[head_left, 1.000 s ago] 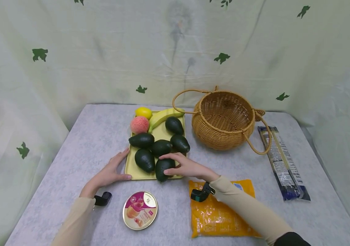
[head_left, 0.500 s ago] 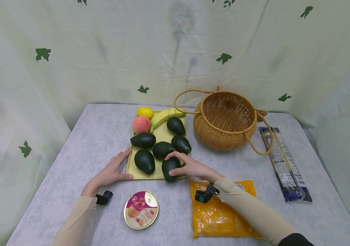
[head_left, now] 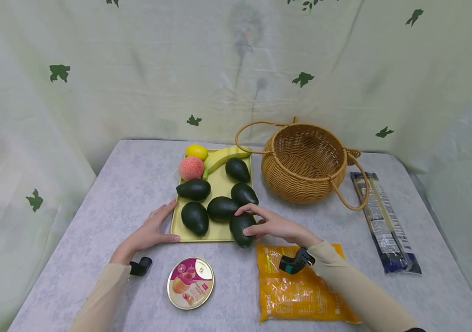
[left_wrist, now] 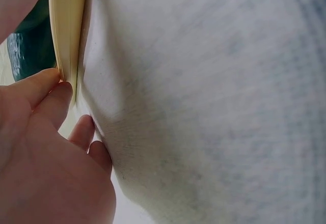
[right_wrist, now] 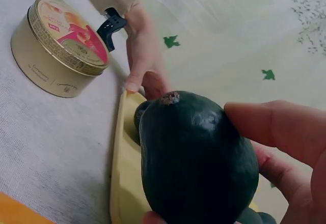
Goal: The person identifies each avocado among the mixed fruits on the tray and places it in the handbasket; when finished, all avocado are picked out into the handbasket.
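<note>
In right hand, avocado lengthwise near-to-far

A mottled grey table is bearing a yellow tray, which is lying flat just left of a wicker basket that is standing mouth up. A round tin is sitting in front of the tray, an orange bag is lying to the tin's right, and a dark packet is slanting along the right side.

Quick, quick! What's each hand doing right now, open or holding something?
Left hand: open, touching the edge of the yellow tray.
Right hand: holding a dark green avocado.
</note>
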